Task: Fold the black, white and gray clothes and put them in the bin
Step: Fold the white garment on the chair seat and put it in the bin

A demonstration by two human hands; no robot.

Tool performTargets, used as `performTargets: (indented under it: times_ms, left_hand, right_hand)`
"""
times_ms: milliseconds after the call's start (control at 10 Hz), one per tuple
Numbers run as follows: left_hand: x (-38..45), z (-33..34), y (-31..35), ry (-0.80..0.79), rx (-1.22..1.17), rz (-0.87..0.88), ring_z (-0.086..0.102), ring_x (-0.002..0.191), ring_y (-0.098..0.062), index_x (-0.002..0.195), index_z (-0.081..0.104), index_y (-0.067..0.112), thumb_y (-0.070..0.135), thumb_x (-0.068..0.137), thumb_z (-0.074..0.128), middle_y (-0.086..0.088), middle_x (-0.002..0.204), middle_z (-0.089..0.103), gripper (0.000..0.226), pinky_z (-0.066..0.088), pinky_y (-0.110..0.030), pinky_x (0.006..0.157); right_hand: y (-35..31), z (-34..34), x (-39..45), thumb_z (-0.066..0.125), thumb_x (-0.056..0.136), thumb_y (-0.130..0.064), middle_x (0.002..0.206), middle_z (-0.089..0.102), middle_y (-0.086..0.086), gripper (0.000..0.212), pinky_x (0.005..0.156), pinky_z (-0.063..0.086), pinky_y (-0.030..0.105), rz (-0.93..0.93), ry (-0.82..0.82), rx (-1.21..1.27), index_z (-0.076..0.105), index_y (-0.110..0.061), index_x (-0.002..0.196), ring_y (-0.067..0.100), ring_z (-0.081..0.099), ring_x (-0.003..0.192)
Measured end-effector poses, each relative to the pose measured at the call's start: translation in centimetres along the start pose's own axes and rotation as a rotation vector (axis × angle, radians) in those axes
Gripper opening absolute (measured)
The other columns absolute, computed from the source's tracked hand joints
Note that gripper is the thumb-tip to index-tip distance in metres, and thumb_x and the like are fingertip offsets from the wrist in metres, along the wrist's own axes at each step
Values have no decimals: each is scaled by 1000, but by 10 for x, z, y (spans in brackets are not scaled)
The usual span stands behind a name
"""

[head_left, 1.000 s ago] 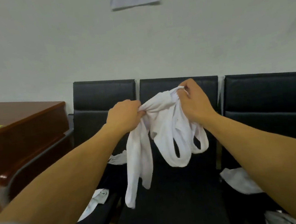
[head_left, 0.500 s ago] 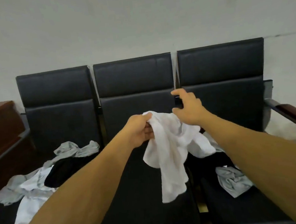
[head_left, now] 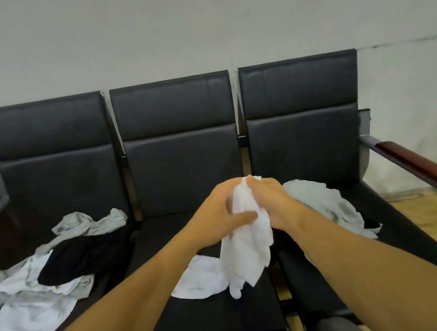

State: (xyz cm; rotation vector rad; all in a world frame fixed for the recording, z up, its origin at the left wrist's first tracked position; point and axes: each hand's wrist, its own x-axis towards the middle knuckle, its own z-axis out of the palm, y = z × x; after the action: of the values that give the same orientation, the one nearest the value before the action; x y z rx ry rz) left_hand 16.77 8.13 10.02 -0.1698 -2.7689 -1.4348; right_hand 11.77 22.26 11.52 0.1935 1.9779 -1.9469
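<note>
**White garment bunched upright between both hands, above the middle seat**

The white garment (head_left: 247,232) hung gathered between the two hands, its long axis running nearly vertical: the top bunch stood at the fingertips and the loose tail dropped below the wrists toward the middle seat (head_left: 200,319). The left hand (head_left: 222,213) gripped it from its own side, thumb laid across the front of the cloth and fingers curled behind. The right hand (head_left: 269,203) pressed in from the opposite side, fingers wrapped round the upper part of the bundle. Both hands touched the cloth and sat just beside each other, so neither was plainly nearer; the garment lay directly between the palms.

Below the hands, part of the white fabric (head_left: 199,282) lay on the seat; whether it belonged to the held piece could not be told. A gray garment (head_left: 322,203) lay just beyond the right wrist, and a heap of black, white and gray clothes (head_left: 61,260) lay well off to the left hand's outer side. No bin showed.

Judging from this, folding called for the hands to part sideways and spread the bunch flat, since it was crumpled rather than folded.
</note>
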Motion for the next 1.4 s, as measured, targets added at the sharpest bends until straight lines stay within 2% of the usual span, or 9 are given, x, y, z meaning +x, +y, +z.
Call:
performTargets:
  times_ms: [100,200,300,400,500,600,800,1100,1400]
  left_hand:
    - [-22,-7,-17,-16,104,-68,49,123,2,147,32,44,63,64,86,24,147,40,100,45,-28,109]
    - [-40,-3,-29,55,224,-110,46,123,-3,153,26,37,55,73,84,16,147,37,100,44,-33,110]
    - [-54,1,-16,152,389,-104,48,118,-8,152,21,37,56,74,83,12,143,35,102,45,-25,92]
    - [-64,1,-14,211,534,-17,55,111,-11,150,24,34,56,81,77,8,143,41,90,53,-26,87]
    - [-69,-7,-16,320,498,35,59,100,-10,142,39,28,38,99,61,4,132,55,49,57,-33,88]
    - [-70,-16,-16,350,530,189,62,91,-10,124,54,29,26,101,57,9,113,62,24,58,-37,78]
    - [-65,-40,16,343,18,-40,67,89,-26,100,68,14,19,101,53,-7,94,70,16,58,-47,80]
    - [-69,-52,35,179,-743,-321,75,92,-28,107,59,18,14,104,49,-12,103,73,11,63,-41,73]
    - [-66,-74,14,133,-175,-255,73,94,-26,104,74,13,28,103,52,-12,101,74,26,62,-44,85]
  right_hand:
    - [-12,15,-5,52,105,-27,94,63,12,27,86,54,40,-40,-22,-34,60,-2,112,24,59,84]
    - [-18,28,-15,53,105,-22,88,59,7,15,69,51,30,15,-26,-113,59,-8,102,18,57,77]
    - [-16,37,-19,50,104,-14,97,60,11,32,61,52,30,-47,7,104,54,3,131,18,58,72]
    - [-11,41,-27,49,104,-9,126,60,25,39,64,55,31,-52,-4,125,48,5,140,21,62,78]
    - [-10,40,-36,56,101,-10,123,65,23,31,86,61,41,-3,20,108,58,-2,131,31,68,102]
    - [-7,31,-33,57,102,-22,117,68,15,29,83,63,40,-33,59,-52,59,-10,128,29,69,102]
    - [-8,22,-33,50,102,-44,77,68,7,46,70,57,32,-334,218,-701,65,-12,73,21,63,67]
    - [11,43,-50,56,97,-56,101,68,-4,39,78,57,25,-440,-142,-532,65,-22,113,13,67,91]
    - [25,47,-39,75,87,-41,106,69,-4,46,89,59,36,-541,-238,-711,58,-28,127,14,69,95]
